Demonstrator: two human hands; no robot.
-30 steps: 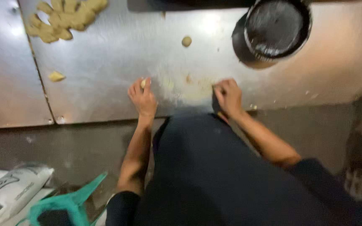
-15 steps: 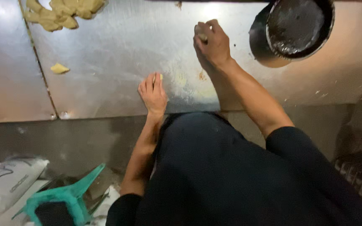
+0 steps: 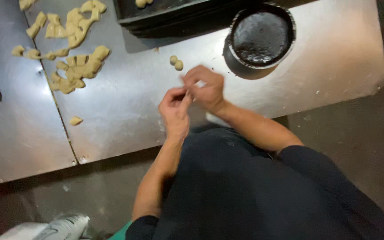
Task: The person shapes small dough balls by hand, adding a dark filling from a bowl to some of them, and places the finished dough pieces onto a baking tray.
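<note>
Your fingertips [image 3: 186, 92] met above the metal table [image 3: 125, 115], left hand [image 3: 174, 111] and right hand [image 3: 206, 89] touching; whether they pinched a bit of dough could not be told, since the fingers hid it. Just beyond them lay two small dough balls [image 3: 176, 62], side by side and within easy reach. Farther out, a round dark pan [image 3: 261, 35] sat right of the balls, a dark tray [image 3: 174, 18] behind them, and cut dough pieces [image 3: 74, 66] lay scattered well apart to the left.
</note>
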